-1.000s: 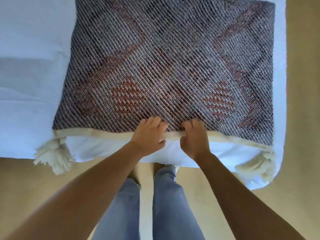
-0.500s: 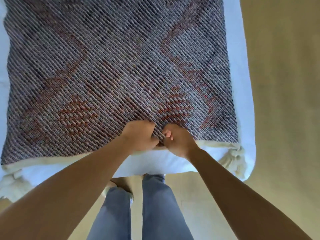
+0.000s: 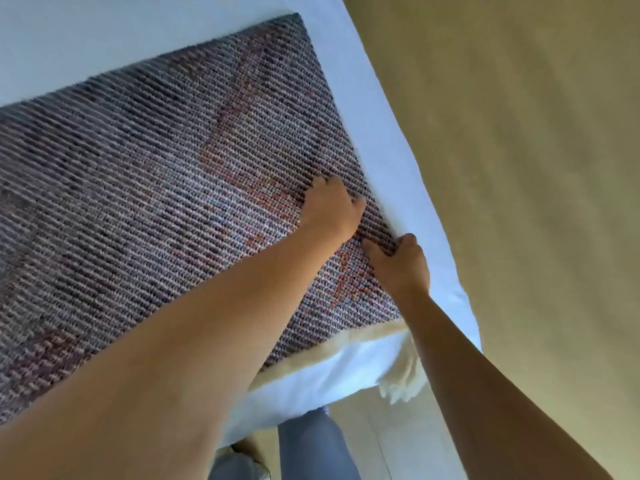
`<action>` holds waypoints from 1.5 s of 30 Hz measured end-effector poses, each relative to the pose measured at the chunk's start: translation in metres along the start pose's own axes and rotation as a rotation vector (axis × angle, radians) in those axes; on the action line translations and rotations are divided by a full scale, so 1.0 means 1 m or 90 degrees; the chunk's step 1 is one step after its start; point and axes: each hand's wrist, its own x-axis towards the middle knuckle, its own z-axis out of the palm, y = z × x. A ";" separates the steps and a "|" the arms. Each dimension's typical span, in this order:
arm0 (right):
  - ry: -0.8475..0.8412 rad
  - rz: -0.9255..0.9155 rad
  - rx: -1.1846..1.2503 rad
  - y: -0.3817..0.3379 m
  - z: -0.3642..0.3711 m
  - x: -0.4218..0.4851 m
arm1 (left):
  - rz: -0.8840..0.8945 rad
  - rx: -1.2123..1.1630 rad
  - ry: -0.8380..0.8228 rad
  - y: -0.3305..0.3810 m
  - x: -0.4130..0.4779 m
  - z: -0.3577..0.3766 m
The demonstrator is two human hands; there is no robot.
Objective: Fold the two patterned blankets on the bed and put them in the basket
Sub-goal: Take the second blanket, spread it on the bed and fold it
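Patterned blanket (image 3: 138, 202): it is spread flat on the bed (image 3: 398, 161), woven in grey-purple with rust-red figures. Most of the mattress top in view is covered by it.

Blanket's place: its right side edge runs just inside the bed's right edge, where a narrow strip of white sheet is left bare. Its near edge lies along the bed's near edge.

Cream border (image 3: 311, 362): the blanket's near edge is trimmed with it, and it hangs slightly over the bed's near edge.

Tassel (image 3: 403, 379): it is cream and is seen dangling at the blanket's near right corner, partly hidden behind the right forearm.

Left hand (image 3: 330, 209): it is set on the blanket close to the right side edge, knuckles up. The fingers are curled down against the weave. Whether cloth is caught inside the curl cannot be told.

Right hand (image 3: 401, 265): it is clamped on the blanket's right side edge. The thumb is laid on top and the fingers are wrapped under, and a small ridge of cloth is raised there.

Hands together: they are placed near each other, not touching, with the left farther up the bed.

Floor (image 3: 519, 168): a beige surface is seen beyond the bed's right edge.

Legs (image 3: 311, 445): blue jeans are seen below the bed's near edge.
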 end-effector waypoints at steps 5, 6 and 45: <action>-0.033 -0.094 -0.013 -0.017 0.003 -0.029 | -0.175 -0.094 0.006 0.028 0.026 0.007; -0.032 -0.116 -0.014 -0.021 0.005 -0.037 | -0.171 -0.113 0.011 0.026 0.029 0.004; -0.204 -0.399 -0.252 -0.177 0.372 -0.423 | -0.237 -0.529 0.077 -0.535 -0.242 -0.133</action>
